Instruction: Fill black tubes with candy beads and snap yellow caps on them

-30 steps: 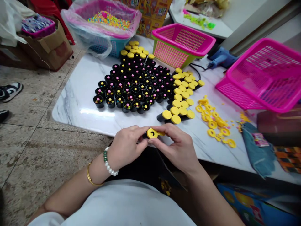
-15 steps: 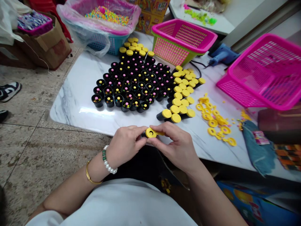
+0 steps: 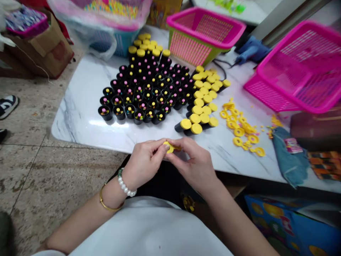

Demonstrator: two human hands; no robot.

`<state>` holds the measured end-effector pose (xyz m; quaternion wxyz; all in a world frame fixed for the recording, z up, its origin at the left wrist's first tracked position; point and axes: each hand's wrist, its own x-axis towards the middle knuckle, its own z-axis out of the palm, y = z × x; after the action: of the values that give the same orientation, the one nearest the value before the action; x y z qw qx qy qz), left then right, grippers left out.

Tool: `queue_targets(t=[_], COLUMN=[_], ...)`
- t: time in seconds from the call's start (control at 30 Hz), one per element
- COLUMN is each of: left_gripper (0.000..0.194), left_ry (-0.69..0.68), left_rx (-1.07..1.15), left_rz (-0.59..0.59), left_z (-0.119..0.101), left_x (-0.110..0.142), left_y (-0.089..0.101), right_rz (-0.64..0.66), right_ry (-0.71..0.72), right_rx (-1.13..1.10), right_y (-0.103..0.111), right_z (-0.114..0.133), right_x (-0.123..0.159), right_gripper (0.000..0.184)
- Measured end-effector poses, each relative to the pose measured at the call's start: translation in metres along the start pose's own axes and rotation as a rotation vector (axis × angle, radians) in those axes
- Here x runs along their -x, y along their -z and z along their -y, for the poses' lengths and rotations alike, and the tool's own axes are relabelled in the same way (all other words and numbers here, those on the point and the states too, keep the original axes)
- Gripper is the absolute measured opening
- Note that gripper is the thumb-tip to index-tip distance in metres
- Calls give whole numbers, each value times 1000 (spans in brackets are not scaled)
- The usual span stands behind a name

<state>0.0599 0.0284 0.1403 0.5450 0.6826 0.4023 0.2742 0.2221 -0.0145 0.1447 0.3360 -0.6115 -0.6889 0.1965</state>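
Observation:
Over the table's front edge, a yellow flip-top cap (image 3: 169, 148) with a ring opening sits between my two hands. My left hand (image 3: 145, 160) is closed around it, thumb pressed on the ring; the black tube under it is hidden by the fingers now. My right hand (image 3: 191, 160) pinches the cap's right side, where a small yellow flap shows. Just beyond stand black tubes with yellow caps (image 3: 196, 128), some leaning. To their left are many open black cups (image 3: 139, 116) holding coloured beads, each with a pink or yellow peg in the middle.
Loose yellow ring caps (image 3: 239, 132) lie right of the tubes, near a blue cloth (image 3: 289, 156). A pink-green basket (image 3: 191, 44), a pink basket (image 3: 293, 78), a blue glue gun (image 3: 252, 51) and a bead-filled basket (image 3: 125, 39) surround the marble-patterned table (image 3: 77, 106).
My left thumb has moved onto the yellow cap's ring, covering part of its opening. Both hands keep their hold. The view has shifted slightly, so the table things appear higher and further left.

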Motion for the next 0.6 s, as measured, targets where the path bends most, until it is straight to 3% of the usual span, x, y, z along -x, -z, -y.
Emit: queue_targets(t=[0.13, 0.27, 0.43, 0.6], left_gripper=[34, 27, 33, 25], left_ry=[-3, -145, -395, -324], left_rx=[17, -89, -331, -394], left_rz=[-108, -267, -360, -280], left_z=[4, 11, 25, 22], left_x=[3, 7, 12, 9], left_y=[-6, -15, -23, -22], right_rz=[-70, -90, -7, 219], right_ry=[-237, -506, -582, -619], right_rx=[-342, -759, -925, -943], right_y=[-3, 4, 8, 3], right_z=[-6, -13, -14, -5], right_x=[11, 16, 5, -18], right_gripper=[37, 31, 31, 37])
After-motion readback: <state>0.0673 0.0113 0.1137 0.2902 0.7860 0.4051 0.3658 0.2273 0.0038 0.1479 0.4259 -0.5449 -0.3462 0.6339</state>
